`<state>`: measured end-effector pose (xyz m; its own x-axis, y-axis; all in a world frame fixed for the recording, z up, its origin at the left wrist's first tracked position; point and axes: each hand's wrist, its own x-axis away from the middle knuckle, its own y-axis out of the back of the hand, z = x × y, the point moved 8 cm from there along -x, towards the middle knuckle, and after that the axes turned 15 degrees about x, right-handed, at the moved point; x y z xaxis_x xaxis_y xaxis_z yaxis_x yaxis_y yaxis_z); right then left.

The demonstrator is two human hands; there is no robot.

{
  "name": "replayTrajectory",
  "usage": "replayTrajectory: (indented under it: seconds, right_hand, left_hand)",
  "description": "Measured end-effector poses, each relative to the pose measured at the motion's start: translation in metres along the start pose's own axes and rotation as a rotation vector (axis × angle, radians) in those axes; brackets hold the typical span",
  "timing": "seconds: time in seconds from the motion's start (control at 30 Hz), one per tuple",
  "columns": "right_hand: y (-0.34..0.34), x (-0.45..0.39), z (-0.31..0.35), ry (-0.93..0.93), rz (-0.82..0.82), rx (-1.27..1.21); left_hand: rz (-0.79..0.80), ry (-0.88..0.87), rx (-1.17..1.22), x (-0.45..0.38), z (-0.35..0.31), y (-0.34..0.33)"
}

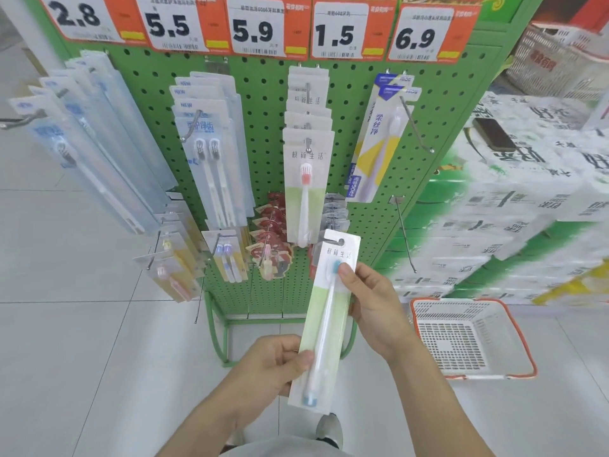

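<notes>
Toothbrush pack (324,324), a white and pale green card with a blue-headed brush inside, stands almost upright in the near middle of the scene, held between both hands in front of the lower part of a green pegboard rack (263,94). The left hand (270,364) grips its lower left edge, thumb on the front and curled fingers behind. The right hand (372,308) pinches the upper right edge, its thumb pressed on the front just beside the blue bristles and the other fingers hidden behind the card. The pack's hanging hole at the top is free of any hook.

Just above it on the rack hangs a row of matching packs (306,179) with a pink-headed brush in front; other toothbrush packs hang to the left and right. Price tags (253,31) run along the far top edge. On the floor to the right sits a white basket (468,338) with orange handles, and beyond it stacked tissue packs (494,209) carry a dark phone (494,133)
</notes>
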<state>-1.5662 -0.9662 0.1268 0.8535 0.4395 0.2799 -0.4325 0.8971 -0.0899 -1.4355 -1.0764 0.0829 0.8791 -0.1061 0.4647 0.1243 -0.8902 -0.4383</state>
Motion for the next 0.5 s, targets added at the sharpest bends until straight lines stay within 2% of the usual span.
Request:
replayTrajectory:
  seconds: [0.07, 0.2, 0.3, 0.5]
  right_hand:
    - [-0.001, -0.001, 0.000, -0.012, 0.005, 0.006]
    - [0.011, -0.001, -0.004, -0.026, -0.150, 0.020]
    - [0.024, 0.000, -0.006, -0.025, -0.204, -0.008]
    - [0.027, -0.003, 0.005, -0.025, -0.184, 0.016]
  left_hand:
    - [-0.019, -0.009, 0.039, -0.001, -0.001, -0.003]
    - [-0.026, 0.029, 0.072, -0.001, 0.003, -0.007]
    - [0.019, 0.089, 0.093, 0.002, 0.005, -0.017]
    - [0.069, 0.028, 0.083, -0.004, -0.004, -0.022]
